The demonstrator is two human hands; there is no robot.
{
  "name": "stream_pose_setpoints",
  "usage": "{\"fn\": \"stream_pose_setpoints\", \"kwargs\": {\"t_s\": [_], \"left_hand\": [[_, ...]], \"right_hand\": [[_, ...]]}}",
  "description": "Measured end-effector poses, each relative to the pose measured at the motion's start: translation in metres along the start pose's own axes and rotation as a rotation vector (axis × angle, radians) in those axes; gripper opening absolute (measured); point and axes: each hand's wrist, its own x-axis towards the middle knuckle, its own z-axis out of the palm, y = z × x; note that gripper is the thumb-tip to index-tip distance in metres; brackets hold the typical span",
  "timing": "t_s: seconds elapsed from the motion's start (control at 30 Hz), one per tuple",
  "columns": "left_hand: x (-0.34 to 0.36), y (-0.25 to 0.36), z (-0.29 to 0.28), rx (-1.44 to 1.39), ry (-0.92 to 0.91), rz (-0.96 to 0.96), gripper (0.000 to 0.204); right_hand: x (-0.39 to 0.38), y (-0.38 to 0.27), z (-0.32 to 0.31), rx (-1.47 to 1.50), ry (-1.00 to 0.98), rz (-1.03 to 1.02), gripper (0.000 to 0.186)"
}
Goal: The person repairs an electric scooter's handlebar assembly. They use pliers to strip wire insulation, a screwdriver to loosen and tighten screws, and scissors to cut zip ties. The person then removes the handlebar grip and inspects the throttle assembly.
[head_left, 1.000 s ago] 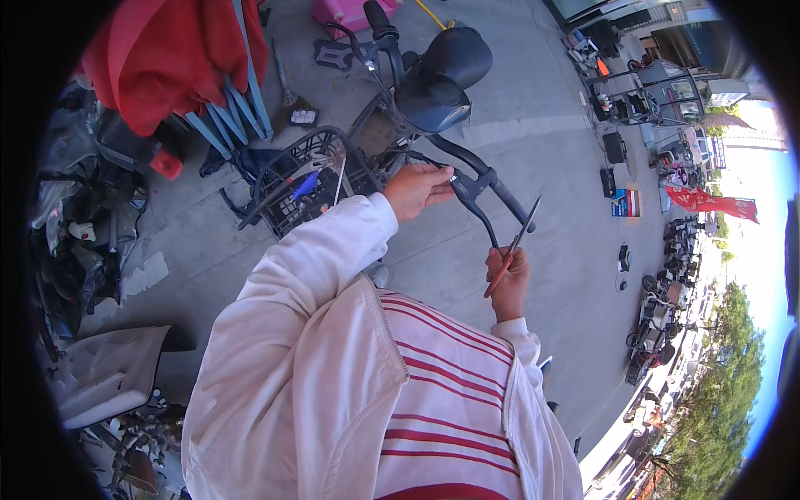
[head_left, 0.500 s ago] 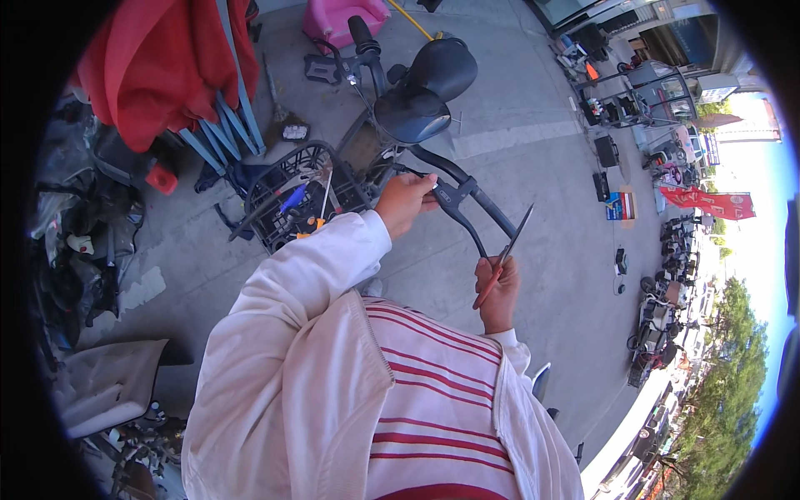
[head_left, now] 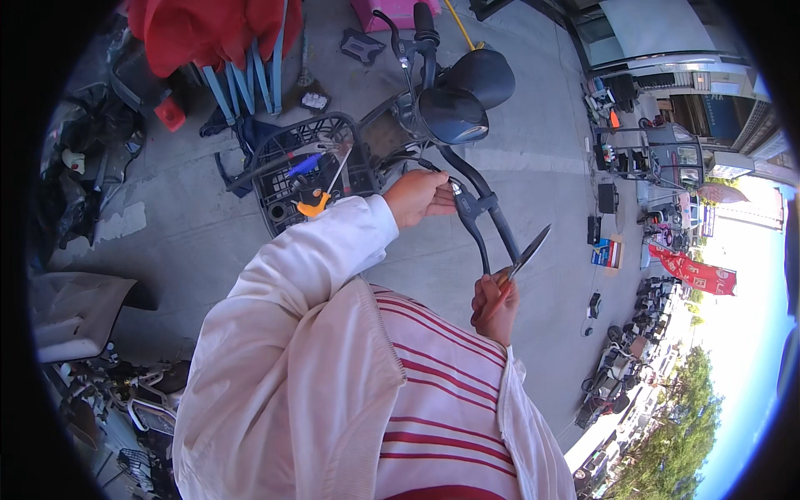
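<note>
While both arms reach up from the lower edge, we note the left hand (head_left: 418,198) stretched farther forward, fingers pointing right, at the base of the black brake lever (head_left: 481,242); the right hand (head_left: 493,310) sits lower and to the right, upright, fingers curled. Red-handled tool (head_left: 532,249) is in the right hand, by the near end of the handlebar (head_left: 506,229); long axis slants, pointed metal end up and to the right, handle down and to the left. Brake lever runs roughly alongside the handlebar, its free end pointing down toward us and meeting the right hand. Right grip closed round the handle. Left grip narrow, thumb and fingers nearly together beside a small metal fitting (head_left: 456,188); whether they pinch anything, we cannot tell
</note>
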Motion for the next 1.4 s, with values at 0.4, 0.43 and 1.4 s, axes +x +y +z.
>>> {"fn": "stream_pose_setpoints", "kwargs": {"t_s": [0.4,0.43,1.4], "left_hand": [[-0.009,-0.052,-0.007,-0.251,-0.081,0.281,0.023],[-0.009,-0.056,-0.006,-0.272,-0.073,0.295,0.023],[-0.004,-0.054,0.009,-0.182,0.078,0.352,0.015]], "right_hand": [[0.009,0.006,-0.013,-0.099,-0.133,0.007,0.018],[0.010,0.006,-0.014,-0.116,-0.151,-0.003,0.018],[0.015,0.023,-0.028,-0.113,-0.312,-0.201,0.032]]}}
